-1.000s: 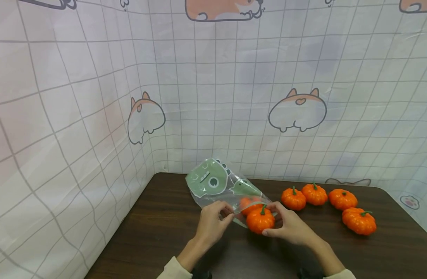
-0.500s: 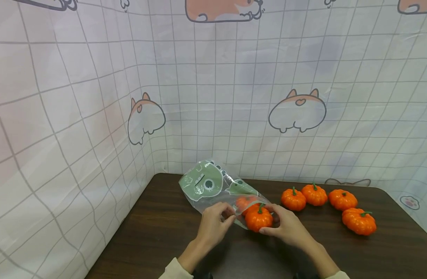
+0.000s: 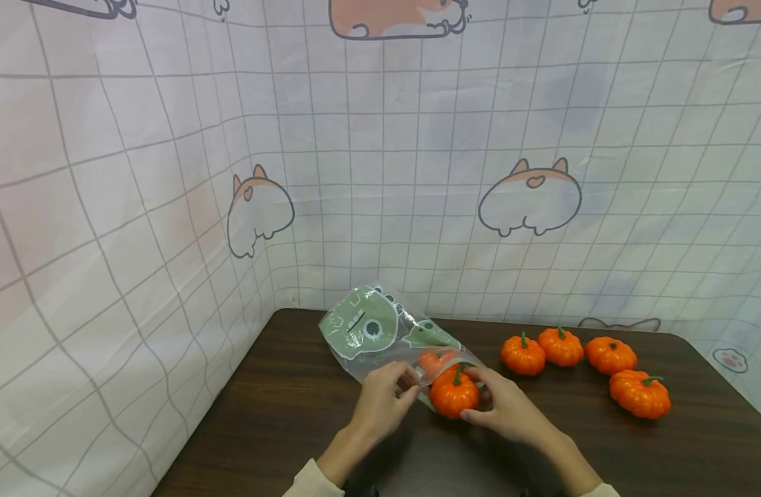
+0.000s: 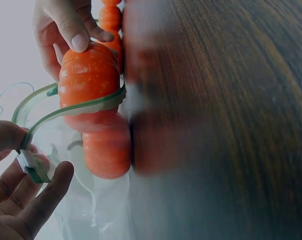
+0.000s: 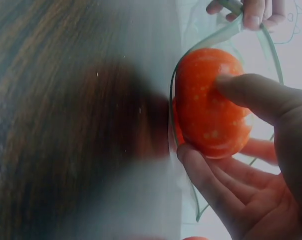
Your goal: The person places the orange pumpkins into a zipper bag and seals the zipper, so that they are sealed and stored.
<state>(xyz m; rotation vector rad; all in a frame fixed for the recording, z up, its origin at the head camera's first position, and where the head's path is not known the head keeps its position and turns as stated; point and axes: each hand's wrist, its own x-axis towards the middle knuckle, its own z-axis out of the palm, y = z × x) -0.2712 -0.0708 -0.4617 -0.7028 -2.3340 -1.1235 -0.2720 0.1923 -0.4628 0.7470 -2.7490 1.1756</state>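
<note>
A clear zip bag with green cartoon prints lies at the middle of the table, its green-rimmed mouth facing me. My left hand pinches a corner of that mouth; the left wrist view shows the rim bent up between its fingers. My right hand grips a small orange pumpkin by its side, thumb on the front. The rim passes around this pumpkin, which sits partly inside the opening. Deeper in the bag, behind the clear film, is another pumpkin. The right hand's fingertips reach the rim in the right wrist view.
Several more orange pumpkins stand at the right of the dark wooden table, among them one at the near right and one nearest the bag. A white gridded cloth with dog drawings hangs behind and at the left.
My right hand has moved left with the pumpkin, bringing it into the bag's mouth. The bag shifted slightly left at first, then stayed. My left hand keeps its hold on the corner.
</note>
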